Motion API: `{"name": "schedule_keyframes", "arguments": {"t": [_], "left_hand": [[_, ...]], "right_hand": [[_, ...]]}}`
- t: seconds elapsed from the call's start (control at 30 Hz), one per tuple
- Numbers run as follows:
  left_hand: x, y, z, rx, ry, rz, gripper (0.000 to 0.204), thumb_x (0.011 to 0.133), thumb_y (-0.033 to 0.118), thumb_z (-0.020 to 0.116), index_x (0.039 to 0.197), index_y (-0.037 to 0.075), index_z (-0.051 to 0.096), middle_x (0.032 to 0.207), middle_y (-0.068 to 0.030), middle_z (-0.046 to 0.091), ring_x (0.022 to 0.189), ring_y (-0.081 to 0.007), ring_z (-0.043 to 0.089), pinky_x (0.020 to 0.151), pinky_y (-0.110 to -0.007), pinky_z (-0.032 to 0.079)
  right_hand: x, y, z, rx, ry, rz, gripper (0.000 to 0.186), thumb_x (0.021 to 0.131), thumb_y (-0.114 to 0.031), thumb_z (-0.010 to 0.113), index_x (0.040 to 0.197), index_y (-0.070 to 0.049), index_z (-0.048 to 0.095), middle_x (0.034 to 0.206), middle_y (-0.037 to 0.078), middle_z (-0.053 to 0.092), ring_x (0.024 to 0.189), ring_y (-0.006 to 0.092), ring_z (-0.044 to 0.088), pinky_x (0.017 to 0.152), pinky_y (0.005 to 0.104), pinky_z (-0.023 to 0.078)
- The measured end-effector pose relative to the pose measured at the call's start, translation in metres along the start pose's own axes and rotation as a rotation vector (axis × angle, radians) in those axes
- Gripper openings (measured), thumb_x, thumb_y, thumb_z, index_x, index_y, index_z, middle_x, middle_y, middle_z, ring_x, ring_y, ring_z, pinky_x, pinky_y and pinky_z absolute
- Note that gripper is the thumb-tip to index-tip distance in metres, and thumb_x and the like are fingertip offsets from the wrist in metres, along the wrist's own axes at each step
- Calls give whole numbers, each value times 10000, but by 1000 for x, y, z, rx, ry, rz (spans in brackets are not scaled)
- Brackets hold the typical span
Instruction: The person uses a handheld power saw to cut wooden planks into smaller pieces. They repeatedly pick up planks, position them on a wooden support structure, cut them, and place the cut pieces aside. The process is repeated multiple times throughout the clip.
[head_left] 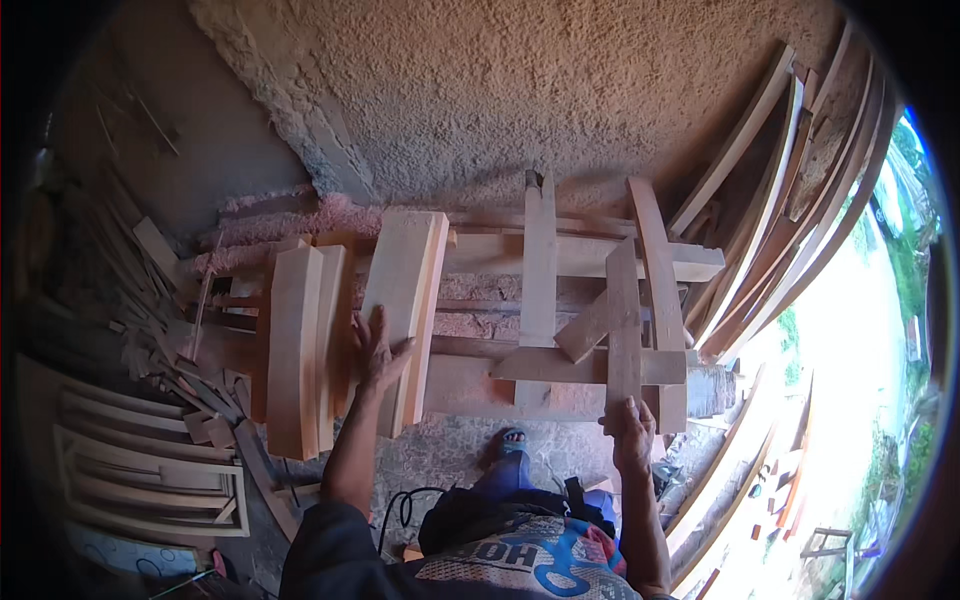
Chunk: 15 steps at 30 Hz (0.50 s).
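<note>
My left hand (380, 352) lies with fingers spread against a pale wooden board (402, 290), one of a pair standing close together. To its left, more thick boards (300, 345) sit side by side across the wooden rack. Over on the right, my right hand (632, 432) is closed round the near end of a short plank (624, 325). That plank crosses over a horizontal piece of wood (535, 364). A longer upright strip (655, 255) stands just beyond it, and another narrow board (538, 280) lies across the rack's beams between my hands.
A rough plastered wall (500, 110) rises behind the rack beam (690, 262). Long curved planks (745, 150) lean at the far right. Slatted wooden frames (150, 480) and scrap wood fill the lower left. A black cable (400, 505) lies on the floor by my feet.
</note>
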<state>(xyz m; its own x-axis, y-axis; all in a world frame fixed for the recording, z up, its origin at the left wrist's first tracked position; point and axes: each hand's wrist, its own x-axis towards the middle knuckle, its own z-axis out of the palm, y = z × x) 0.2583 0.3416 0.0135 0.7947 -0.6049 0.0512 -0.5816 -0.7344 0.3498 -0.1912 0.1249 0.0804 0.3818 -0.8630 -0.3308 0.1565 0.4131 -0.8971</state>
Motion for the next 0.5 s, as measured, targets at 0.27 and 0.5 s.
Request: {"name": "schedule_keyframes", "arguments": {"t": [0.27,0.5], "left_hand": [[-23,-6,-63,-683,288,-210,639,1082,431,472,1584,53,357,1647,-261,282,1548,-380,240,1252,-444,236],[-102,-35,-133,-647,621,-168,554,1093,299,502,1562,27,384,1581,-207,400,1480,-322,373,1205,-431,320]], "right_hand": [[24,13,124,-92,-499,95,391,1066,-402,557,1134,-30,661,832,60,680,673,148,666,571,291,510],[47,62,277,-249,-994,180,482,1031,-491,600,1201,-45,668,885,45,710,725,138,697,608,280,541]]}}
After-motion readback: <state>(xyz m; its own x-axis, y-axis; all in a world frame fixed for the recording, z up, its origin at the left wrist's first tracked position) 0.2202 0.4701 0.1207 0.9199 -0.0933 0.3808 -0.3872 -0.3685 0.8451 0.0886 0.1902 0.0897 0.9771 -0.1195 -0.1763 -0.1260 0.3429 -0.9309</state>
